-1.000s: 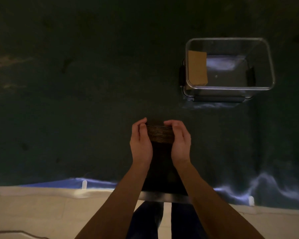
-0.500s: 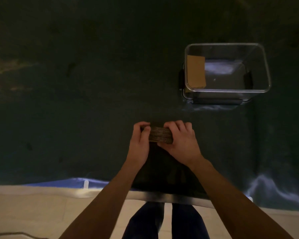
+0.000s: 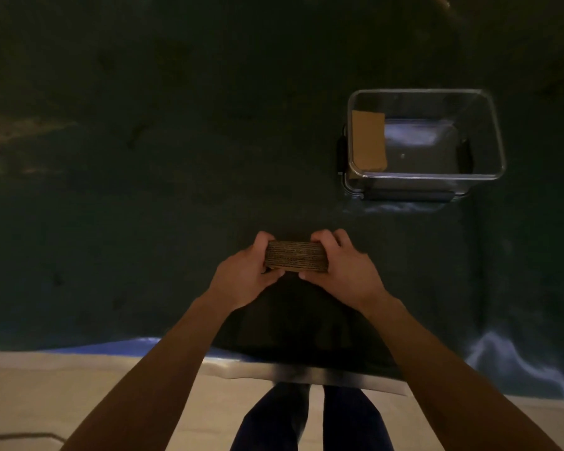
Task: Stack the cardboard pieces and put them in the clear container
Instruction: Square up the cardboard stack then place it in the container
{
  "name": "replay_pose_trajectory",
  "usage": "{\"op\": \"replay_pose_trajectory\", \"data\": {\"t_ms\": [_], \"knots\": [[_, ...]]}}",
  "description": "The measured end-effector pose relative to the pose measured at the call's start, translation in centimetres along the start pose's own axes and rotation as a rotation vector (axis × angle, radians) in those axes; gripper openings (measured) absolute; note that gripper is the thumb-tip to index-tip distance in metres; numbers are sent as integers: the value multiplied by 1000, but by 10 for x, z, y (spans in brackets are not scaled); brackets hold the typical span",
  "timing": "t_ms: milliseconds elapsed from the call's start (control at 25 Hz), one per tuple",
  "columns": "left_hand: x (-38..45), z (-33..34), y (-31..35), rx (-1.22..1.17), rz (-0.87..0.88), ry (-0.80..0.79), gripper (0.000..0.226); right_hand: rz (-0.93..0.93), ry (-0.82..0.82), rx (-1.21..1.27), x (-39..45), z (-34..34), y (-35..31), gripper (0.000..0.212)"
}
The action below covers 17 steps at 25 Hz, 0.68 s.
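Note:
A stack of brown cardboard pieces (image 3: 296,256) is held between both hands just above the dark table, its ribbed edges facing me. My left hand (image 3: 243,278) grips its left end and my right hand (image 3: 342,271) grips its right end, fingers curled over the top. The clear container (image 3: 489,131) stands open at the far right. One cardboard piece (image 3: 368,139) leans against its left inner wall.
The table is covered by a dark cloth (image 3: 144,190) whose near edge (image 3: 306,374) runs just in front of my legs. A pale floor (image 3: 79,402) lies below. Black latches (image 3: 407,195) hang off the container's near side.
My right hand has shifted from lying over the stack to gripping its right end. The stack now shows wider between the hands.

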<state>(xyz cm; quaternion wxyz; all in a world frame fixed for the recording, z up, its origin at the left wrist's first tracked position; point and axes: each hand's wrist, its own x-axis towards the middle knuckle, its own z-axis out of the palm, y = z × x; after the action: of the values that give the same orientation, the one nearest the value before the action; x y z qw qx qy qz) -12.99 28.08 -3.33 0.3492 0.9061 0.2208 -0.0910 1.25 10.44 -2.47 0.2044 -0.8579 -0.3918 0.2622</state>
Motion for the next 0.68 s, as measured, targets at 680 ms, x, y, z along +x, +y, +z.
{"op": "replay_pose_trajectory", "data": {"t_ms": [680], "knots": [[11, -5, 9, -256, -113, -12, 45, 115, 87, 52, -4, -5, 10, 59]]}}
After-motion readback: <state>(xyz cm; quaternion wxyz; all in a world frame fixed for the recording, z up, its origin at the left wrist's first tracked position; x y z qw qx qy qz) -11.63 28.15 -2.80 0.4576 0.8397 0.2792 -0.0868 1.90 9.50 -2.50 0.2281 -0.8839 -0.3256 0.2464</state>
